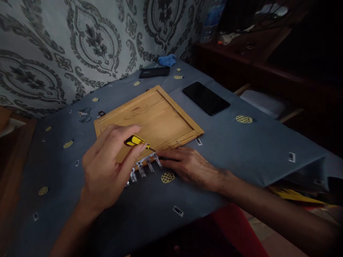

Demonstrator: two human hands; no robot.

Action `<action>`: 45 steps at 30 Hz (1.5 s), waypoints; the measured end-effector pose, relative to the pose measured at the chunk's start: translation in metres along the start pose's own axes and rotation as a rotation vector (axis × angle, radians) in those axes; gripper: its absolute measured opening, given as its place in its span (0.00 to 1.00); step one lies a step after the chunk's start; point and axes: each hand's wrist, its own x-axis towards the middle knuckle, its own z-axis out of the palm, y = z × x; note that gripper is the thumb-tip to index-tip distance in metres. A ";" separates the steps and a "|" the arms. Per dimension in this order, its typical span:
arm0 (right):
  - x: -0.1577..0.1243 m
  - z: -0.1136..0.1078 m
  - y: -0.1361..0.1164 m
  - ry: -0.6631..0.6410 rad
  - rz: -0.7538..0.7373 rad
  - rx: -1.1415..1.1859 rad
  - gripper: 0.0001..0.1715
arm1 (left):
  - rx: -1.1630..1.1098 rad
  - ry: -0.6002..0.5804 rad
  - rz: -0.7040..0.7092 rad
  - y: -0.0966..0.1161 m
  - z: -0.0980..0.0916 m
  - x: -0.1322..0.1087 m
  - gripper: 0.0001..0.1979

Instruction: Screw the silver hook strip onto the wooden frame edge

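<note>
My left hand [107,164] is closed round a small screwdriver with a yellow and black handle [136,140]. Its tip points down to the right, at a row of clear hooks [142,168] along the near edge of a wooden framed board [158,114]. The board lies flat on the cloth-covered table. Beside the rightmost hook, the fingertips of my right hand [190,166] press together at the board's edge near the screwdriver's tip. Whatever they pinch there is hidden or too small to make out.
Behind the board lie a black phone [206,98], a dark flat case [154,72] and a blue crumpled cloth [167,60]. A small clear plastic scrap [84,115] is at the left. The patterned wall borders the table's back; a dark desk with a bottle [211,21] stands at the right.
</note>
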 end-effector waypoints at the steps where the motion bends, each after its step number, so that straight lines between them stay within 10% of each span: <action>1: 0.000 0.000 0.000 -0.002 0.000 -0.001 0.22 | 0.001 -0.003 0.004 0.000 0.000 0.000 0.12; 45: 0.000 0.001 0.002 0.033 -0.034 0.017 0.20 | -0.277 -0.096 -0.134 -0.007 0.002 -0.007 0.14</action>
